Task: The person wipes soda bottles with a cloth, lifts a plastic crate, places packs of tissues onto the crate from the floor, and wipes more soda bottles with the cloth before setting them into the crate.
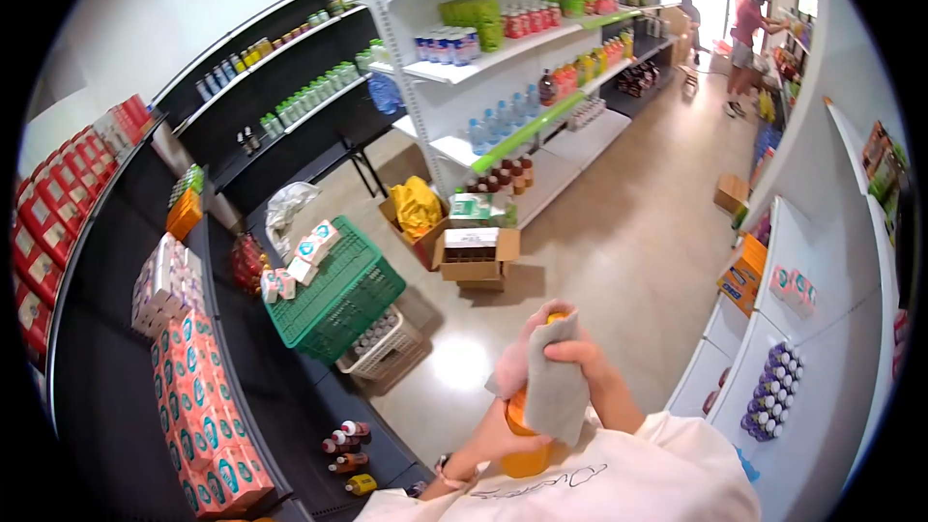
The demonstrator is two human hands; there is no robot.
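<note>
From my screen, I see the left hand [491,438] curled around the orange bottle [525,464], in front of the shirt [638,472]; the right hand [588,364] pinches a grey cloth [558,391] over it. Loose left fingers could let the dragging cloth twist it free.

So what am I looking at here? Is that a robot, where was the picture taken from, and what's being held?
There's no robot: these are a person's own bare hands. The single picture comes from a camera worn on their head, looking forward and down.

The left hand grips an orange bottle low down, while the right hand holds a grey cloth against its upper part. They're held up in front of the person's light shirt, not over a table.

Beyond, a green crate with small boxes on it sits on a pale crate, near an open cardboard box. Stocked shelves stand around.
</note>
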